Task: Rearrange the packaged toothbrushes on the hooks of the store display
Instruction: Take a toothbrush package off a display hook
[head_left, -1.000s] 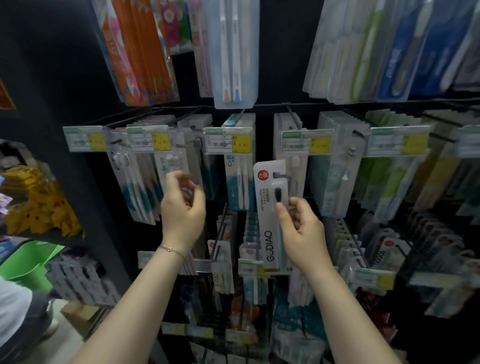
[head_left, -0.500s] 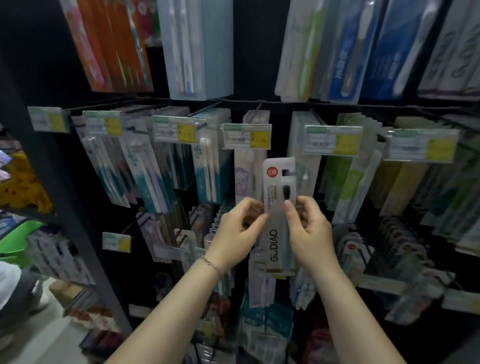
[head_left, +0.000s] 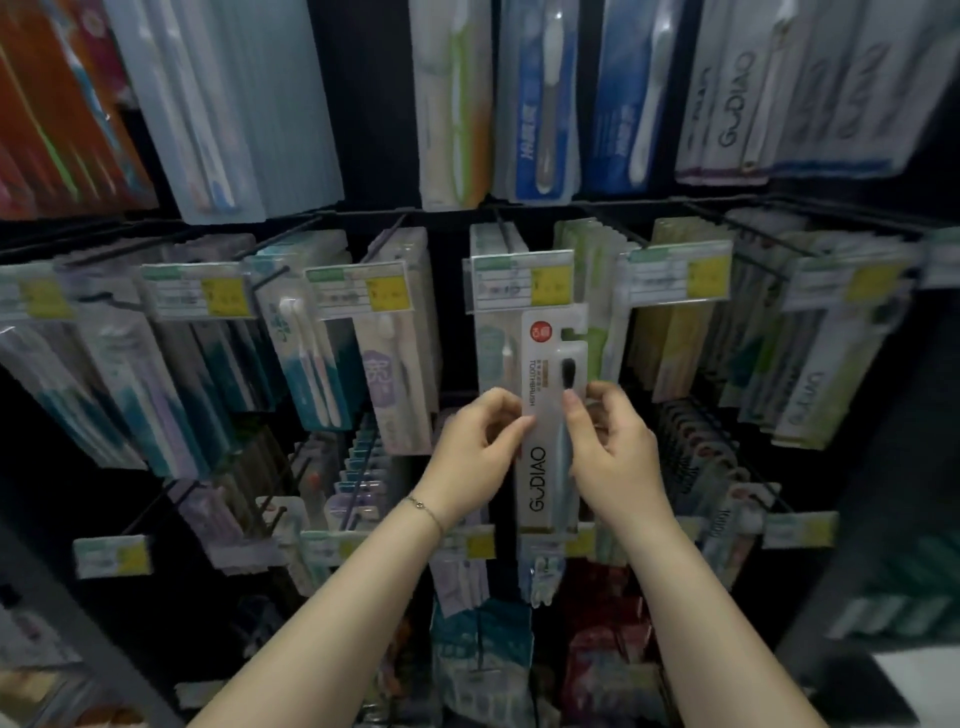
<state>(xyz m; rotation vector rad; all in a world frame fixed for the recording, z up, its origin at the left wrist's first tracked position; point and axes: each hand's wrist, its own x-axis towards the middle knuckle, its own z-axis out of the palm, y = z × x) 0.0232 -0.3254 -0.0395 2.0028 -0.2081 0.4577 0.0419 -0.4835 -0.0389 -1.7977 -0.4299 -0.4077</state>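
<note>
As the left hand (head_left: 478, 447) and right hand (head_left: 610, 447) pinch its opposite edges at centre frame, the GUDIAO toothbrush pack (head_left: 550, 431) stands upright between them, its top just under the price tag (head_left: 519, 283) above.

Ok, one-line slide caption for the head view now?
Left hand and right hand pinch a white GUDIAO toothbrush pack upright, just under a yellow-and-white price tag.

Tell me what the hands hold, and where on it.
One white GUDIAO toothbrush pack, pinched mid-height: left hand on its left edge, right hand on its right.
</note>
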